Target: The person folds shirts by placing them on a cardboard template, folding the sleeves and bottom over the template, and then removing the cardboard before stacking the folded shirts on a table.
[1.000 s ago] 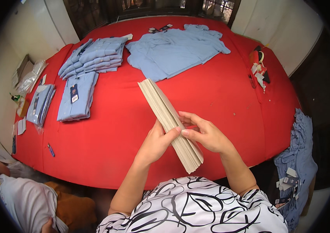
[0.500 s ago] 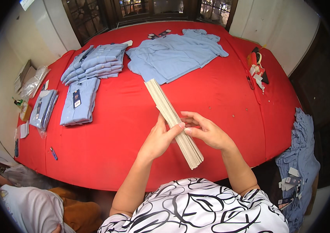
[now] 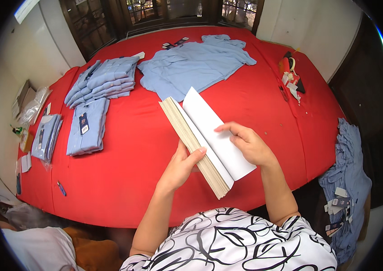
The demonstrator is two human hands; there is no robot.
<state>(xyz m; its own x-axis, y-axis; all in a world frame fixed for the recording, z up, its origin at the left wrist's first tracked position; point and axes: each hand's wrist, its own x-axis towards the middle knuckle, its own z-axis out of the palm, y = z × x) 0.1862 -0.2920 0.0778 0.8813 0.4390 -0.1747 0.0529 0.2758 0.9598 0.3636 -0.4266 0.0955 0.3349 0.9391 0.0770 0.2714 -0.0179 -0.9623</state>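
My left hand [image 3: 180,168] is closed around a thick stack of grey-edged cardboard sheets [image 3: 190,142], its thumb lying across the edges. The stack stands tilted above the table in front of me. From its right side a white-faced sheet [image 3: 216,140] spreads out like an opened flap. My right hand [image 3: 247,143] is at that sheet's outer edge, the index finger stretched over the white face and the other fingers loosely bent. Beyond the stack, a light blue shirt [image 3: 196,65] lies spread on the red-covered table [image 3: 123,180].
At the left are a pile of folded blue shirts [image 3: 110,79], a tagged folded stack [image 3: 87,126] and bagged shirts [image 3: 47,135]. A small blue cutter [image 3: 62,188] lies near the front left. Tape and scraps [image 3: 292,77] sit far right; more shirts [image 3: 347,176] hang at the right.
The stack has opened on its right side, showing a white sheet face. My right hand has moved from the stack's edge to that sheet. The view has shifted slightly.
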